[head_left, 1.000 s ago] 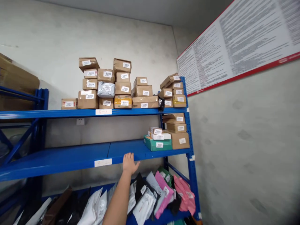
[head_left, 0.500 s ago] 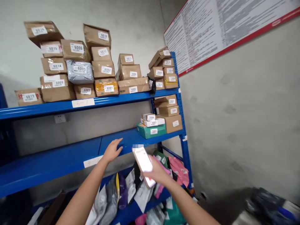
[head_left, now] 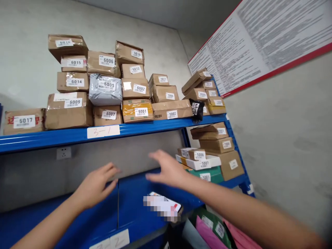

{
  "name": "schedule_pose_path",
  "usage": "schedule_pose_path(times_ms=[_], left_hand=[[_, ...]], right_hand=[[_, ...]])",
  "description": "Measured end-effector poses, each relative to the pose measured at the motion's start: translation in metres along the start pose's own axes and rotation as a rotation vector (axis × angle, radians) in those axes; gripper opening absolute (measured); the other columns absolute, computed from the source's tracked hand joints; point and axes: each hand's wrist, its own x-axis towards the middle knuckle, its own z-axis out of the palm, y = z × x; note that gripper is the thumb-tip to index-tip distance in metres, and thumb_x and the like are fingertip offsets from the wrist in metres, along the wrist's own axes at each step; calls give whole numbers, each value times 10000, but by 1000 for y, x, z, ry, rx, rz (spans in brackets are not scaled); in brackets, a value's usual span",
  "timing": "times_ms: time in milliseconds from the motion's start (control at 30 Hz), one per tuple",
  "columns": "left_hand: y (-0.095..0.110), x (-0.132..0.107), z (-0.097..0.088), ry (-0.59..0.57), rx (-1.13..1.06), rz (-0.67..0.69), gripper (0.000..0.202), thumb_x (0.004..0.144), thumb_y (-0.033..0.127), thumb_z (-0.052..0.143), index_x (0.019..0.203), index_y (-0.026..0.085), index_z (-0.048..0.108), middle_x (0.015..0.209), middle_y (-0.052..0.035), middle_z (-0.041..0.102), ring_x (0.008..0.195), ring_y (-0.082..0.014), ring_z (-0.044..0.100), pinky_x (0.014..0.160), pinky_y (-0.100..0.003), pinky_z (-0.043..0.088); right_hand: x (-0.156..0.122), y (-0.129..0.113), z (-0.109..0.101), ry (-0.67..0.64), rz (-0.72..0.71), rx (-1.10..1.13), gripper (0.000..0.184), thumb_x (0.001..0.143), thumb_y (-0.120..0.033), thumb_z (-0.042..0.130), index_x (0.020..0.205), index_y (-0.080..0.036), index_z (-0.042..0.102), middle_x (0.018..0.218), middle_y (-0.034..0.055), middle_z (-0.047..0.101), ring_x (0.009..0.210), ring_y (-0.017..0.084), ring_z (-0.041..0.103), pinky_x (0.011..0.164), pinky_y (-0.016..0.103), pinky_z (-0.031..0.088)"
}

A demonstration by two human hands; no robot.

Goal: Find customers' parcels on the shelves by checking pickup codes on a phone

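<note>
A phone (head_left: 166,204) with a lit screen lies on the blue middle shelf (head_left: 135,204), near its front edge; part of its screen is pixelated. My right hand (head_left: 167,169) hovers above and beyond the phone, thumb and fingers apart, holding nothing. To the left, my left hand (head_left: 97,183) is raised over the same shelf, also with spread fingers and nothing in it. Right of my right hand stand a small box labelled 5008 (head_left: 186,153), a white box labelled 5007 (head_left: 190,162) and a green box labelled 5001 (head_left: 216,174), stacked up.
Labelled cardboard parcels, among them 6009 (head_left: 61,114) and a grey bag 6005 (head_left: 105,97), are piled on the upper shelf (head_left: 145,126). Brown boxes (head_left: 225,166) stand at the right end. Pink and green bags (head_left: 207,231) lie below. A notice board (head_left: 259,41) hangs on the wall.
My right hand has let go of the phone, which now lies on the shelf, and has moved up. My left hand has shifted left. The view has come closer to the shelves.
</note>
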Motion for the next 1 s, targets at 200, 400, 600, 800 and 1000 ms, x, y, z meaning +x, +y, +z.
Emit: schedule_pose_path(times_ms=[200,400,600,800,1000], left_hand=[[16,-11,68,-215,-213,-58,333,952,349,412,1246,318,564,1204,-51,569,1014,-209,626,918,-365,495],[0,-23,103,-168,-239,-168,364,958,392,382,1230,299,606,1177,-87,602,997,-204,652,893,-320,527],[-17,-28,113,-167,-154,-183,371,911,393,465,1226,313,646,1177,-96,645,929,-238,683,848,-376,567],[-25,-11,85,-15,-126,-34,356,912,390,482,1240,352,615,1161,-73,648,955,-236,673,816,-361,573],[-22,63,-7,353,176,229,306,913,383,431,1123,293,635,1040,-61,644,849,-223,643,731,-382,556]], right_hand=[[202,-60,-119,797,47,90,669,781,-420,649,1324,-135,383,1327,189,488,1274,385,435,1006,589,365],[328,-70,-146,740,242,197,935,683,-521,740,1348,-38,292,1362,291,424,1297,496,373,1006,716,255],[328,-80,-148,677,296,123,1150,630,-536,807,1408,-40,122,1391,310,365,1336,445,330,1056,619,272],[318,-79,-153,744,292,78,1093,692,-635,688,1354,-35,58,1366,266,298,1285,387,364,1019,482,307],[307,-72,-177,710,337,67,1071,675,-622,630,1290,38,51,1316,257,297,1280,398,343,1006,486,310]])
